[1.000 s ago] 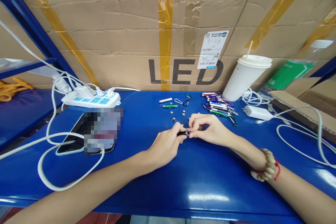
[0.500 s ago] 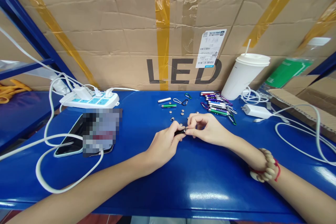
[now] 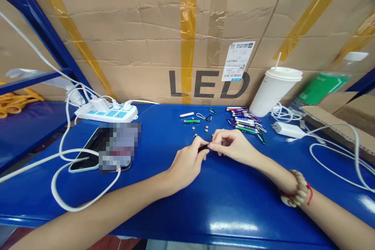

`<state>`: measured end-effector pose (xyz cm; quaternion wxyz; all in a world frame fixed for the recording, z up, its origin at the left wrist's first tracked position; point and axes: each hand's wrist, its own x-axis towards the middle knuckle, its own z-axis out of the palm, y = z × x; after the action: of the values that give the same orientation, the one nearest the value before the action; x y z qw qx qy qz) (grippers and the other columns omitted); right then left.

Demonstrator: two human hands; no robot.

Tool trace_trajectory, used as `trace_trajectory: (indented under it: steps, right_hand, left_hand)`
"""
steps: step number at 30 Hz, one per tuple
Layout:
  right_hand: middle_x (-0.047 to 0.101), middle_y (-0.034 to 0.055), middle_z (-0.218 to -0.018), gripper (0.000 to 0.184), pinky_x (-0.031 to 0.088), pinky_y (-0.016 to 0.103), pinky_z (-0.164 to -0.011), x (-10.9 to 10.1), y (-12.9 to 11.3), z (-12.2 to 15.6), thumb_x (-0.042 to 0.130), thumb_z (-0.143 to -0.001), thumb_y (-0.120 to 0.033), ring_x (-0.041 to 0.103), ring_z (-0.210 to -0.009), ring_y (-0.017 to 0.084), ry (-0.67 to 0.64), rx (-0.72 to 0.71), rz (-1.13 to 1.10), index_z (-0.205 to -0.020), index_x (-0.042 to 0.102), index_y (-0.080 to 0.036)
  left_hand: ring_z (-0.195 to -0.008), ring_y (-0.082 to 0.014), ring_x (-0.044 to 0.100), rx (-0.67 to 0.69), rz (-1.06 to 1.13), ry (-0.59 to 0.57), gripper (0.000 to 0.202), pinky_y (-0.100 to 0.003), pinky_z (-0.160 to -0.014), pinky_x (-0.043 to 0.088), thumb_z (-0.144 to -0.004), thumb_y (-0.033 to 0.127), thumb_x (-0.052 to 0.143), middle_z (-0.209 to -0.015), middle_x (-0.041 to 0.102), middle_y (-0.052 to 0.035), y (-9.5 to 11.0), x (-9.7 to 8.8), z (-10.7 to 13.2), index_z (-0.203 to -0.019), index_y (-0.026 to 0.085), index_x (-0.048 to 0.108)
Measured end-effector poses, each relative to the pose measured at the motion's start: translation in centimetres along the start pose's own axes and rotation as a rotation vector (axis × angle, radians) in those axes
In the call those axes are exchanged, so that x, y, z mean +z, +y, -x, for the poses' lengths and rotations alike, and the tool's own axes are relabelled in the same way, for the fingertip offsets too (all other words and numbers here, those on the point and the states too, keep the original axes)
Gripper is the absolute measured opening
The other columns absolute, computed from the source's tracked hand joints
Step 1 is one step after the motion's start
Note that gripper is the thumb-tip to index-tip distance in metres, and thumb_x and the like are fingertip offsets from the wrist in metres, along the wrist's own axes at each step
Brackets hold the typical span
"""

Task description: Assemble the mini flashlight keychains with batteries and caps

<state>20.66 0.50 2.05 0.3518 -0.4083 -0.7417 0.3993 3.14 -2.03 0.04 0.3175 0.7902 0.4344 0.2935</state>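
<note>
My left hand [image 3: 184, 166] is closed around a small black flashlight tube [image 3: 202, 148], mostly covered by the fingers. At the tube's right end, the thumb and fingertips of my right hand [image 3: 234, 143] pinch together. Whether they hold a separate small part there cannot be made out. Just beyond the hands lie several silver button cells [image 3: 206, 127] and a small metal piece [image 3: 195, 135]. Farther back are a green tube [image 3: 191, 121], a silver tube [image 3: 186, 115], and silver [image 3: 200, 116], black [image 3: 209, 118] and green [image 3: 212, 111] carabiner clips.
Assembled mini flashlights with clips [image 3: 246, 122] lie in a pile at the back right, near a white lidded cup [image 3: 272, 91] and a white charger [image 3: 288, 129]. At left are a power strip [image 3: 109, 114], phones [image 3: 117, 146] and looping cables. A cardboard box [image 3: 140, 39] stands behind.
The whole view has shifted a little, so the scene sits lower and farther right. My left hand keeps its grip on the tube, and my right fingertips have closed in over its end.
</note>
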Motion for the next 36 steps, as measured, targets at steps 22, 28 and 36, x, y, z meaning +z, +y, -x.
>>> trace_trajectory:
  steps: [22, 28, 36]
  right_hand:
    - [0.053, -0.0011, -0.058, 0.036, 0.039, 0.021, -0.044, 0.27, 0.68, -0.02, 0.066, -0.067, -0.047, 0.049, -0.045, 0.008, 0.022, -0.047, 0.033, -0.055, 0.053, -0.016]
    - [0.053, -0.0017, -0.054, 0.031, 0.040, 0.022, -0.045, 0.10, 0.12, -0.08, 0.066, -0.068, -0.043, 0.051, -0.045, 0.009, 0.037, -0.046, 0.087, -0.059, 0.055, -0.016]
    - [0.060, 0.0037, -0.077, 0.021, 0.044, 0.022, -0.042, -0.34, 0.00, -0.05, 0.067, -0.070, -0.034, 0.053, -0.045, 0.007, 0.059, -0.158, 0.086, -0.080, 0.068, -0.016]
  left_hand:
    - [-0.068, -0.0108, 0.054, 0.060, -0.068, 0.035, 0.022, -0.021, -0.063, 0.038, -0.090, 0.023, 0.030, -0.075, 0.055, 0.0046, 0.46, -0.33, 0.10, -0.104, 0.026, 0.047]
    - [-0.065, -0.0105, 0.053, 0.042, -0.047, 0.039, 0.020, -0.020, -0.062, 0.037, -0.090, 0.025, 0.029, -0.073, 0.055, 0.0053, 0.48, -0.33, 0.05, -0.102, 0.026, 0.046]
    - [-0.059, -0.0097, 0.049, 0.026, -0.055, 0.033, 0.019, -0.020, -0.058, 0.033, -0.090, 0.024, 0.028, -0.067, 0.051, 0.0053, 0.35, -0.35, 0.01, -0.079, 0.021, 0.043]
